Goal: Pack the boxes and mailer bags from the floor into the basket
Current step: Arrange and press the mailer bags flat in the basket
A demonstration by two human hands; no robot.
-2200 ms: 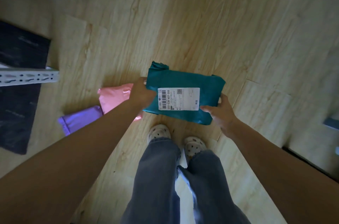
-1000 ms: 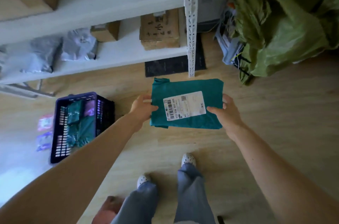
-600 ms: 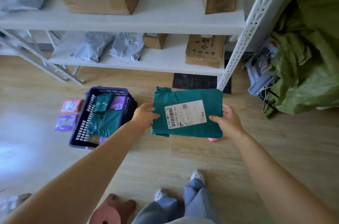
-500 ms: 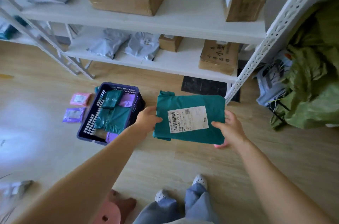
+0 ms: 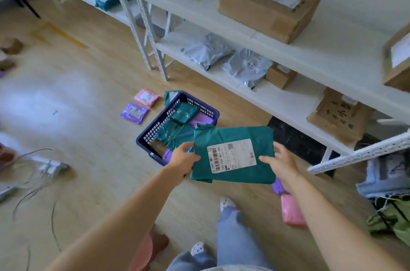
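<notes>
Head view. Both hands hold a flat teal plastic mailer bag with a white shipping label (image 5: 233, 155) in the air. The left hand (image 5: 184, 158) pinches its left edge and the right hand (image 5: 279, 162) pinches its right edge, each with the thumb on top. The bag hangs near the front corner of the dark blue perforated plastic basket (image 5: 153, 129), which stands on the wooden floor just beside the white metal shelf (image 5: 277, 102).

Hazards from this position:

- The basket already holds several teal mailer bags (image 5: 184, 113) and a lilac one (image 5: 202, 118). A wide bag laid on this pile may overhang the rim and slide out.
- The film is probably slick. An edge-only pinch may let the bag sag or slip if one hand lets go early.
- A release made short of the rim drops the bag onto the floor.
- A purple mailer bag (image 5: 278, 186) and a pink mailer bag (image 5: 291, 210) lie close to the feet, so a step forward may tread on them.
- A small pink mailer (image 5: 146, 97) and a small purple mailer (image 5: 134, 112) lie on the floor beyond the basket, not yet packed.
</notes>
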